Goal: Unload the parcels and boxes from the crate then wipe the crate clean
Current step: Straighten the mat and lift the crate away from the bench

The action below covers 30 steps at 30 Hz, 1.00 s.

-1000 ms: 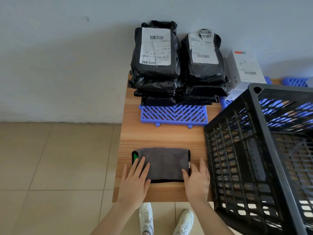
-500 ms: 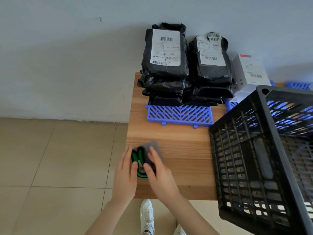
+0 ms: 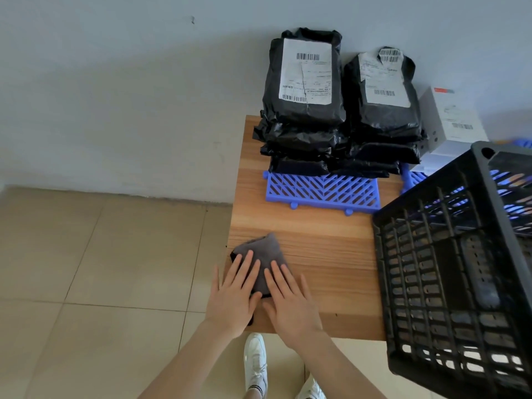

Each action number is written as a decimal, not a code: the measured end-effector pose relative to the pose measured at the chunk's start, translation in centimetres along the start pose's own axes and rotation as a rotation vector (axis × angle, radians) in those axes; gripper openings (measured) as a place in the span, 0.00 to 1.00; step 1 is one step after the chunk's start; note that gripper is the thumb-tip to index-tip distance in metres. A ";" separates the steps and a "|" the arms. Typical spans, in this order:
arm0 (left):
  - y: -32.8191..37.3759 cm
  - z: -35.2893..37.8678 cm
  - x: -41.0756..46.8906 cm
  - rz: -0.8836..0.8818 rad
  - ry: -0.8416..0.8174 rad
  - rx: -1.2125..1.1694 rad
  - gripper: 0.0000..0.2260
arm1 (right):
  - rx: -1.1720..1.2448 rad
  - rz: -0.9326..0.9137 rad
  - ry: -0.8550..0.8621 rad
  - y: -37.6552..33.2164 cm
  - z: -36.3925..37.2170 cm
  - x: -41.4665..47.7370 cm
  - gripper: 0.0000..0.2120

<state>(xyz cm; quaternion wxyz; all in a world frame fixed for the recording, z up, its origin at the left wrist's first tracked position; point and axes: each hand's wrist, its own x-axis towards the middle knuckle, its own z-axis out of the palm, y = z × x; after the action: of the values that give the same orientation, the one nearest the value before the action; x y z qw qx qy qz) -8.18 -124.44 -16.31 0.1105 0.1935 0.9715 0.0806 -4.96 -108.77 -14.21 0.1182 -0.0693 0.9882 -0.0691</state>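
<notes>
A folded grey cloth (image 3: 264,254) lies at the front left corner of the wooden table (image 3: 322,249). My left hand (image 3: 234,295) and my right hand (image 3: 289,298) both rest flat on its near part, fingers spread, pressing it down. The black plastic crate (image 3: 449,272) stands at the right, tilted, and what I see of its inside holds nothing. Two stacks of black parcels (image 3: 305,110) with white labels sit on a blue grid mat (image 3: 321,190) against the wall. White boxes (image 3: 452,122) stand to their right.
A second blue grid mat (image 3: 411,178) shows behind the crate. The wall runs right behind the parcels. Left of the table is tiled floor (image 3: 100,269). My white shoes (image 3: 254,361) show below the table's front edge.
The cloth was spread wide a second ago. My hands folded it over to the left, and now it is a small packet under both flat palms.
</notes>
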 end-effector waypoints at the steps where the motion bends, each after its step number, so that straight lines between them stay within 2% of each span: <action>1: -0.1 0.1 0.1 0.002 -0.015 0.018 0.25 | -0.002 0.015 -0.024 0.0 0.2 0.0 0.31; 5: -0.1 -0.1 0.5 0.008 -0.029 0.014 0.24 | 0.033 -0.005 -0.216 0.5 0.1 0.7 0.32; 8: -0.6 0.0 1.0 0.004 -0.155 -0.034 0.31 | 0.088 -0.006 -0.364 0.8 -1.2 1.4 0.31; 10: -1.4 -0.6 1.5 0.008 -0.251 -0.075 0.30 | 0.117 -0.010 -0.369 1.0 -3.0 1.6 0.30; 13: -1.9 -3.0 1.9 0.036 -0.263 -0.185 0.27 | 0.121 -0.043 -0.247 1.2 -6.7 0.5 0.27; 17: -1.1 -6.9 1.2 -0.041 0.038 -0.412 0.22 | 0.143 -0.098 -0.046 1.7 -13.0 -1.6 0.25; 20: 1.4 -10.0 0.5 -0.071 0.121 -0.445 0.19 | 0.183 -0.154 0.121 2.4 -18.4 -3.4 0.24; 26: 11.8 -16.5 -0.8 0.025 0.158 -0.599 0.18 | 0.308 -0.207 0.410 6.8 -26.8 -9.9 0.17; 30: 20.0 -19.4 -2.3 0.099 0.252 -0.618 0.16 | 0.290 -0.153 0.491 13.0 -29.0 -15.5 0.16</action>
<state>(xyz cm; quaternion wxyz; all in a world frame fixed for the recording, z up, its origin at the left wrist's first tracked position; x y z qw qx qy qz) -3.71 -109.25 6.74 0.0391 0.1861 0.8966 0.4000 1.37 -90.12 15.22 -0.1211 -0.1073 0.9589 -0.2330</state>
